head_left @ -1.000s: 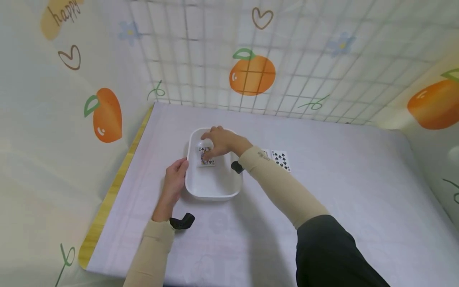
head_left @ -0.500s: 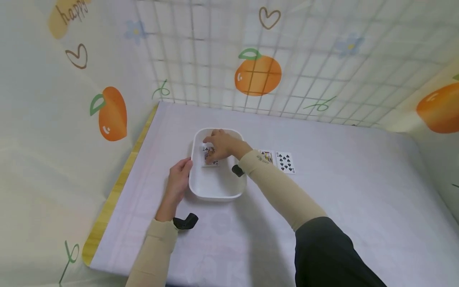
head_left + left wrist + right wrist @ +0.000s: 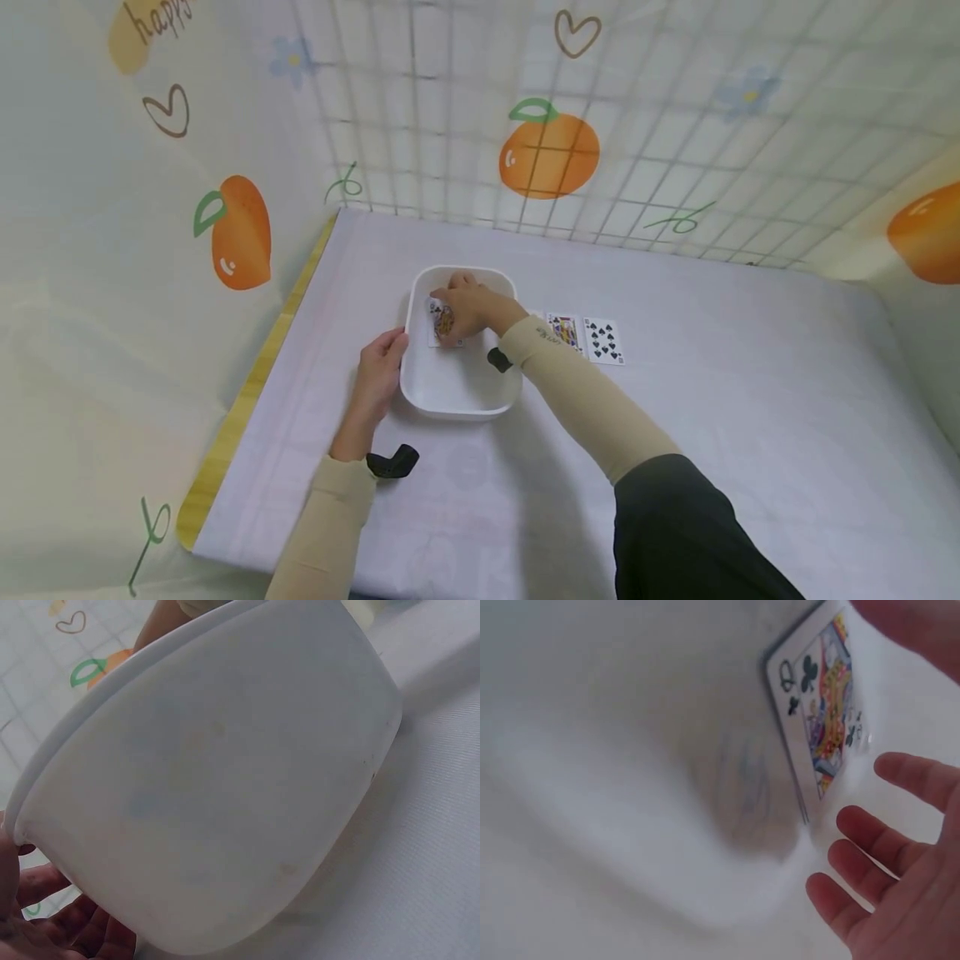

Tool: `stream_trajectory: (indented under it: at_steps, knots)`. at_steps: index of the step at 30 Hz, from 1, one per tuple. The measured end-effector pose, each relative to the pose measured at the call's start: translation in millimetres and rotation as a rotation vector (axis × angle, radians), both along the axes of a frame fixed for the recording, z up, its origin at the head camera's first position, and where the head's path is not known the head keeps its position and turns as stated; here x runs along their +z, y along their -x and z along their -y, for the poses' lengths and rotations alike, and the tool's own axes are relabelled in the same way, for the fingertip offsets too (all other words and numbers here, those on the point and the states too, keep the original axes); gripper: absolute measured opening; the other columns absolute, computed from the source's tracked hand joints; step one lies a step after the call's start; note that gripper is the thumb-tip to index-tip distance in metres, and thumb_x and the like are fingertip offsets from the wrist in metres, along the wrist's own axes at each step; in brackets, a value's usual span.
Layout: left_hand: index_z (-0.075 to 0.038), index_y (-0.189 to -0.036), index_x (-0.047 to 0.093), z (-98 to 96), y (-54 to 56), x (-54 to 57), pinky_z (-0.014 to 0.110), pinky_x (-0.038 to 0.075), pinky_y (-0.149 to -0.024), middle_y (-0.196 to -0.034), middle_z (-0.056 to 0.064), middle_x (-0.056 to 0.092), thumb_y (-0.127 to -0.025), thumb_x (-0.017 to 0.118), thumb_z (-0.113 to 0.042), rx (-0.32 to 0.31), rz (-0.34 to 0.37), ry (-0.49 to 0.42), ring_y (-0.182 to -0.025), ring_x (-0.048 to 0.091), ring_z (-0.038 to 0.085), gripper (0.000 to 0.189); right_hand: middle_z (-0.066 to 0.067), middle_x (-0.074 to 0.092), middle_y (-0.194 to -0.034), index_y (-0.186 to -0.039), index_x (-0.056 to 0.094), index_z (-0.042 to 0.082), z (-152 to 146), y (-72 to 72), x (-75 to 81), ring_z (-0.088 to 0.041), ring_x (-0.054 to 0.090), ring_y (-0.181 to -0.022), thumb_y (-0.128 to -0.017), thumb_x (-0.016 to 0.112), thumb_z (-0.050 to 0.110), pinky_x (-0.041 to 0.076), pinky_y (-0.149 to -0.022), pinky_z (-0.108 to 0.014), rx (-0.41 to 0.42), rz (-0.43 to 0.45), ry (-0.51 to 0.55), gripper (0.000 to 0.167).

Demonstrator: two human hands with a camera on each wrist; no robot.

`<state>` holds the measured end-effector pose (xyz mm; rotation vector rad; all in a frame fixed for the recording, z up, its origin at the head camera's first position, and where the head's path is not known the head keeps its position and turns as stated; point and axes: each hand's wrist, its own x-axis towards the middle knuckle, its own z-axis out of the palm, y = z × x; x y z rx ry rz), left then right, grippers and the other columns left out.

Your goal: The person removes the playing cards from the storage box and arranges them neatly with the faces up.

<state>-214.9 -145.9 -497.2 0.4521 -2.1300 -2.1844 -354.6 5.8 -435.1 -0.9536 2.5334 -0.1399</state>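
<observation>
A white plastic tub stands on the table. My left hand grips its left side, and the left wrist view shows the thumb at the rim and the fingers under the outer wall. Inside, toward the far end, lies a queen of clubs, face up, with another card edge showing beneath it. My right hand reaches into the tub over this card and partly covers it. In the right wrist view its fingers are spread beside the card, with the thumb across from them.
To the tub's right, a face card and a ten of spades lie face up side by side; a third card is mostly hidden behind the right sleeve. A fruit-printed curtain with a wire grid stands behind the table.
The whole head view has shifted, so the tub and cards appear further right. My right hand has moved slightly over the queen, covering more of its right side. The left hand keeps its hold.
</observation>
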Motion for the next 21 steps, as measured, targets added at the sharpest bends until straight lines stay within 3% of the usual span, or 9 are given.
stream_trajectory:
  at_steps: [7, 21]
  knots:
    - [-0.001, -0.137, 0.056, -1.4, 1.0, 1.2, 0.045, 0.047, -0.102, -0.134, 0.017, 0.058, -0.104, 0.051, -0.023, -0.003, -0.005, 0.003, -0.12, 0.057, 0.03, 0.04, -0.012, 0.039, -0.131, -0.152, 0.04, 0.018, 1.7, 1.2, -4.2, -0.026, 0.034, -0.12, -0.072, 0.086, 0.045, 0.039, -0.102, -0.044, -0.02, 0.02, -0.015, 0.096]
    - [-0.002, -0.138, 0.055, 0.0, 0.7, 2.1, 0.044, 0.046, -0.103, -0.136, 0.017, 0.058, -0.104, 0.051, -0.023, 0.007, 0.005, 0.002, -0.123, 0.056, 0.03, 0.04, -0.012, 0.043, -0.132, -0.146, 0.048, 0.014, 7.7, 3.9, -7.2, -0.026, 0.035, -0.121, -0.073, 0.086, 0.044, 0.037, -0.105, -0.044, 0.021, 0.0, -0.034, 0.088]
